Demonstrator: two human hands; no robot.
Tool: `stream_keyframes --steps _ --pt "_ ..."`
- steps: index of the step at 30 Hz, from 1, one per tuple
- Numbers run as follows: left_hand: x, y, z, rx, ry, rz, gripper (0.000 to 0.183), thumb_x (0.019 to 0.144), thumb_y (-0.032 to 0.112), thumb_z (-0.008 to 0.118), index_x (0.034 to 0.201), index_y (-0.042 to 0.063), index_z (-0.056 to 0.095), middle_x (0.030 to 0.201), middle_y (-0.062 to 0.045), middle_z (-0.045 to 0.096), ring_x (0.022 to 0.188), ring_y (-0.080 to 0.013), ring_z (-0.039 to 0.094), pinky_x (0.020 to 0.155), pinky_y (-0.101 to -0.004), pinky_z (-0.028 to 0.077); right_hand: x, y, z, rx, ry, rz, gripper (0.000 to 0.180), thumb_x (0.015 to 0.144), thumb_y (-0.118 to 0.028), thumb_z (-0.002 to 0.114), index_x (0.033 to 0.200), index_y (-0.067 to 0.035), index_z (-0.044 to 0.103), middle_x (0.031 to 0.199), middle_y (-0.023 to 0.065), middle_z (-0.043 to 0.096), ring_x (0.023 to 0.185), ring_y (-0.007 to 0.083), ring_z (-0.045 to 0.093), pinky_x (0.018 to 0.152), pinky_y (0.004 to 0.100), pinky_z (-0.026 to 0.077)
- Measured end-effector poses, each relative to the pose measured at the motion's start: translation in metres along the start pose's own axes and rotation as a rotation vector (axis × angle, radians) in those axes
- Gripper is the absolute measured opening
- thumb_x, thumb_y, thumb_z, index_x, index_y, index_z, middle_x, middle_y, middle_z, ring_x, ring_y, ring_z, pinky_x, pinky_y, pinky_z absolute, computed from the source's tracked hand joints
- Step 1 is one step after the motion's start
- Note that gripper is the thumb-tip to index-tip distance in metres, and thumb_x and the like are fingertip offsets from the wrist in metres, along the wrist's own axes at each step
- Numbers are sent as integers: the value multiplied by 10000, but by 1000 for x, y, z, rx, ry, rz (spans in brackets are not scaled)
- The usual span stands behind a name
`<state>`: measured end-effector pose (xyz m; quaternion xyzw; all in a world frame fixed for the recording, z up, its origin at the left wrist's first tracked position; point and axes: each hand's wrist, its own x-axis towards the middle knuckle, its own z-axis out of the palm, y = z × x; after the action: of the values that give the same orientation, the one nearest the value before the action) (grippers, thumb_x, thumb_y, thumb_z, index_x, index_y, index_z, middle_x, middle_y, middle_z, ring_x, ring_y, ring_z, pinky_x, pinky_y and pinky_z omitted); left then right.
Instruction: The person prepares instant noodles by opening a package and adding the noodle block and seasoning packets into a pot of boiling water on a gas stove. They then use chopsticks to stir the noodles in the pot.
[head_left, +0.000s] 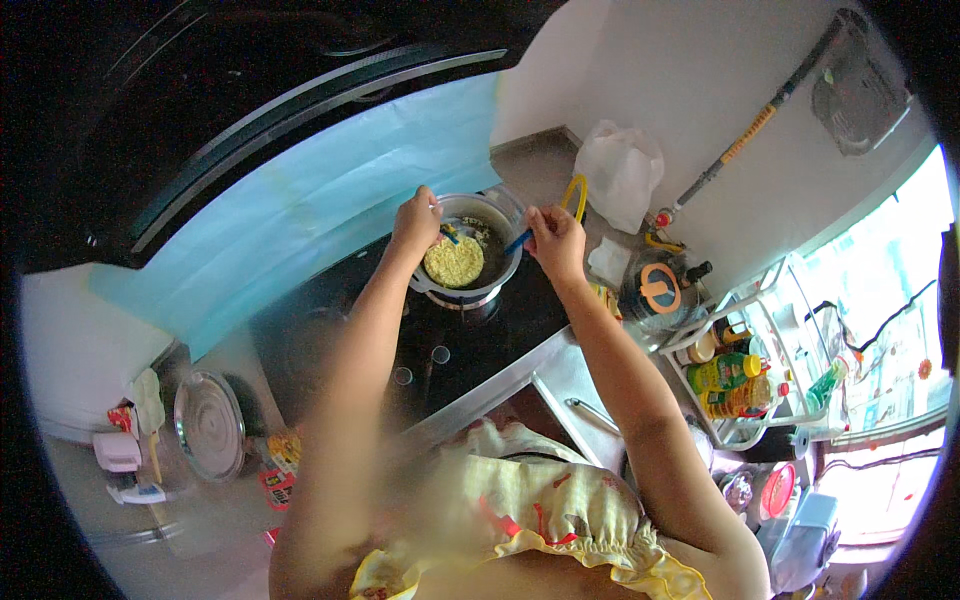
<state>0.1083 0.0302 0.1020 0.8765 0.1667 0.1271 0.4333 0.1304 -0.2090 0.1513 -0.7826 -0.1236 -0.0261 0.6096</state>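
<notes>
A metal pot (499, 281) sits on the black stove. In it lies a round cake of dry noodles (454, 262), with loose noodle bits behind. My left hand (420, 223) is over the pot's left rim, its fingers closed on a small piece of blue and yellow packaging (449, 233). Over the right rim, my right hand (556, 236) pinches a small blue piece (517, 243), probably packaging too. A yellow hose (576, 187) curves up just behind that hand.
Right of the stove are a white plastic bag (619, 176), a glass container with an orange-trimmed lid (660, 289) and a white rack (675, 345) of bottles. A metal pot lid (210, 426) stands at left. The range hood (315, 97) hangs above.
</notes>
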Motion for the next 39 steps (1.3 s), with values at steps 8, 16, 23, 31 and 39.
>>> stream_keyframes --steps 8,16,23,31,39 --pt "50 30 13 403 -366 -101 234 872 135 678 934 -77 599 716 -189 677 583 -254 685 493 -372 535 -95 27 -71 60 14 101 201 927 -178 666 908 22 656 690 20 595 580 77 562 486 237 483" --pt "77 46 5 492 -750 -322 397 857 124 719 1089 -165 574 924 -219 701 745 -249 719 618 -325 630 -184 73 -156 123 233 251 206 935 -194 665 905 9 640 693 23 605 513 66 528 460 217 429" --pt "85 33 -1 235 -777 -399 284 867 82 697 1038 -133 627 927 -225 693 830 -258 712 711 -333 631 -244 110 -188 150 336 418 214 943 -229 654 919 -16 646 700 17 613 522 57 536 465 200 442" --pt "60 59 8 256 -635 -362 286 916 139 646 991 -136 621 889 -224 695 746 -251 716 636 -333 624 -254 111 -199 88 379 339 216 938 -222 658 902 -9 652 698 13 612 526 51 539 463 200 437" --pt "80 14 22 355 -478 -281 228 902 70 616 1030 -118 627 815 -224 694 621 -270 707 556 -358 604 -279 134 -223 37 395 372 228 925 -191 664 861 26 639 694 14 584 555 54 514 477 233 466"
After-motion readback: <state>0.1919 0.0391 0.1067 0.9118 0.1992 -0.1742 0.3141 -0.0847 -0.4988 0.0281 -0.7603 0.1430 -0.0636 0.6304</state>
